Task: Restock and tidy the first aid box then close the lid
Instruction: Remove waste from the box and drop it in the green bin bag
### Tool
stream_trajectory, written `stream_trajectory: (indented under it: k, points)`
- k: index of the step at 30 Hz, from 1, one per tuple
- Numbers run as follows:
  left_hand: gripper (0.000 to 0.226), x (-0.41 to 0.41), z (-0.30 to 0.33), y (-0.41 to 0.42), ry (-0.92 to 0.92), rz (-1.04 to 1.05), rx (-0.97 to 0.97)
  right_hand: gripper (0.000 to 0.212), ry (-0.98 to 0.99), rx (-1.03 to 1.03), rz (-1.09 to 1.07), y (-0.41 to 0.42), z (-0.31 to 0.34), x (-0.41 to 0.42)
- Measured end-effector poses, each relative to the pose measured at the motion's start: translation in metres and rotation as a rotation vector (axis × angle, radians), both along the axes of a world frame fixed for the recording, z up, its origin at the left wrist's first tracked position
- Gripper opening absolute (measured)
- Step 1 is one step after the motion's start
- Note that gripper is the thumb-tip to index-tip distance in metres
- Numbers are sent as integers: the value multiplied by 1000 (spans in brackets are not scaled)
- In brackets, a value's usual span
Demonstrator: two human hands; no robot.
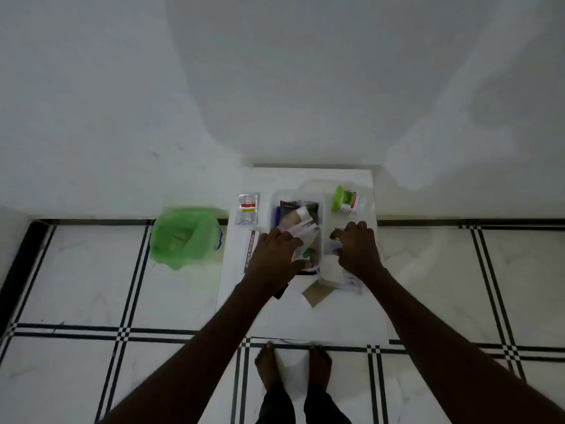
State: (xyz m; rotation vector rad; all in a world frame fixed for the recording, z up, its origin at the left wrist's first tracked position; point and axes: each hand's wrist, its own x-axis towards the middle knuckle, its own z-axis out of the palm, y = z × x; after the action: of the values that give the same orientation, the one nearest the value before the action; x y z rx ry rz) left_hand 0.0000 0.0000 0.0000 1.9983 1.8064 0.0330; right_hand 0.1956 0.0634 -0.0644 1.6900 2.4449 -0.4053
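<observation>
Risk: my left hand (275, 249), fingers splayed over first aid box (275, 201) contents; jar (347, 199), one o'clock, may topple; right hand (356, 247) grip indeterminable.

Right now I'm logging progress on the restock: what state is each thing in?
First aid box: open, lid off, items inside.
Green-capped bottle: lying on its side, outside the box.
Sachet: flat beside the box.
Green-lined bin: open.
Left hand: on a packet in the box.
Right hand: pressing on packets.
</observation>
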Motion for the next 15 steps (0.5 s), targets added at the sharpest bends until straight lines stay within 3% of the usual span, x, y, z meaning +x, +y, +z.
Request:
stream_trajectory:
  k: [6, 12, 15]
  points:
    - [38, 2, -17, 24, -49, 40, 103, 17, -11, -40, -12, 4, 3, -5]
    - [44, 17, -30, 63, 50, -169, 67, 19, 104, -54, -59, 5, 20, 10]
    - [37, 21, -31, 75, 135, -195, 65, 22, 150, -51, -81, 7, 37, 17]
